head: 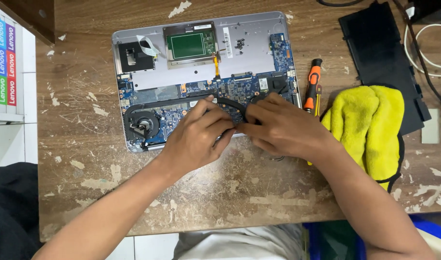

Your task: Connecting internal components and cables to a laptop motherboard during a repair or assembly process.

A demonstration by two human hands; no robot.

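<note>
Opened laptop (206,72) lies on the desk (230,192), left of centre; inside it the fan (142,127) sits at the near-left corner, the trackpad board (190,45) at the far middle, the mainboard (220,94) between them. Both hands rest on the laptop's near edge, left hand (196,137) just beside and touching the right hand (278,127), over the heat pipe (182,101) that runs from the fan toward them. Right of the laptop lies a screwdriver (313,84), then a cloth (369,127) overlapping the near part of a battery (381,53) at the far right.
</note>
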